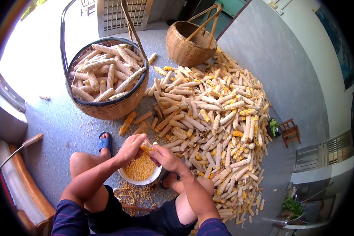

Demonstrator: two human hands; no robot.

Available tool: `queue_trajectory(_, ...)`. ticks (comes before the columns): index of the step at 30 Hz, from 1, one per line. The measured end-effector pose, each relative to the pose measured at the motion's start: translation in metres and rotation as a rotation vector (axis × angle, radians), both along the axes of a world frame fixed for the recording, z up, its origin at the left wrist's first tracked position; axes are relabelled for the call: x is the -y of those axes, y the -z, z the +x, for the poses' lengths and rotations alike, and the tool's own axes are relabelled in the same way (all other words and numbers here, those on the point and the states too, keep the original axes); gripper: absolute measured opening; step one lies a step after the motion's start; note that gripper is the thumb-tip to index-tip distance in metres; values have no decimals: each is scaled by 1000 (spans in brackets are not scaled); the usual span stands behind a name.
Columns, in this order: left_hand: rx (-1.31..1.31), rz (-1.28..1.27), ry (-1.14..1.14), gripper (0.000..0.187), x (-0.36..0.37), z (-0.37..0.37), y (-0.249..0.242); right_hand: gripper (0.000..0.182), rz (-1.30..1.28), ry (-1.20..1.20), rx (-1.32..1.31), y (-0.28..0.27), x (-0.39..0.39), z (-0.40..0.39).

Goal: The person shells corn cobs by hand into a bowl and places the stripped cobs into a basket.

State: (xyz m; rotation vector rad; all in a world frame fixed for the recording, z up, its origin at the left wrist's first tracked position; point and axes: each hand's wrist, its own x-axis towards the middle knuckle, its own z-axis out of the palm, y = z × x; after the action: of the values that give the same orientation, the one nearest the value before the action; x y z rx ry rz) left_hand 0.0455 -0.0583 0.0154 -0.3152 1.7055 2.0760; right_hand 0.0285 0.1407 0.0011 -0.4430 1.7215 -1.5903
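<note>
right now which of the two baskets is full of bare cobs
The big handled basket at upper left, heaped with stripped cobs. The smaller woven basket by the pile looks empty, with only sticks across it.

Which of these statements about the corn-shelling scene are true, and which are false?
1. Both hands hold one corn cob over a white bowl. True.
2. The bowl is empty. False: it holds yellow kernels.
3. The big basket on the left holds bare cobs. True.
4. The small basket at the top is full of cobs. False: none show in it.
5. The left hand rests on the floor. False: it grips the cob.
</note>
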Motion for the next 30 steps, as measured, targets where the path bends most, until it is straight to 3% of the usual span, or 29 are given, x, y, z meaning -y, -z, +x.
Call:
queue_trajectory(1, 3, 0, -3, 43, -1, 1, 6, 34, 0, -3, 3, 0, 2, 2)
queue_trajectory(3, -456, -392, -2, 43, -7, 2, 16, 39, 218, 61, -313, -2, 8, 8)
queue_trajectory(7, -443, -493, 6, 42, -7, 5, 11, 45, 223, 207, -457, -1, 22, 17)
queue_trajectory(9, -465, -522, 20, 41, -8, 8, 15, 48, 402, 259, -552, 16, 21, 15)
queue_trajectory(11, -486, -549, 42, 41, -8, 7, 18, 49, 425, 295, -569, 33, 25, 15)
queue_trajectory(13, -318, -488, 51, 38, -4, 1, 19, 50, 448, 320, -590, 26, 28, 14)
queue_trajectory(15, -232, -431, 34, 36, -1, -3, 19, 45, 280, 282, -50, 15, 31, 14)
queue_trajectory(17, -162, -372, -7, 35, 4, -7, 22, 40, 174, 330, 94, 17, 34, 17)
queue_trajectory(18, -124, -381, -8, 36, 4, -6, 10, 38, 164, 342, -17, 16, 35, 18)
queue_trajectory(20, -184, -435, -7, 34, 5, -7, 40, 37, 154, 353, -127, 13, 38, 20)
queue_trajectory(22, -244, -488, -5, 33, 4, -6, 42, 35, 345, 280, -783, 7, 41, 21)
queue_trajectory(24, -162, -347, -57, 34, 1, -2, 39, 34, 324, 294, -786, 9, 45, 21)
queue_trajectory(30, -315, -442, 36, 35, 7, 3, 49, 31, 413, 253, -770, 17, 40, 19)
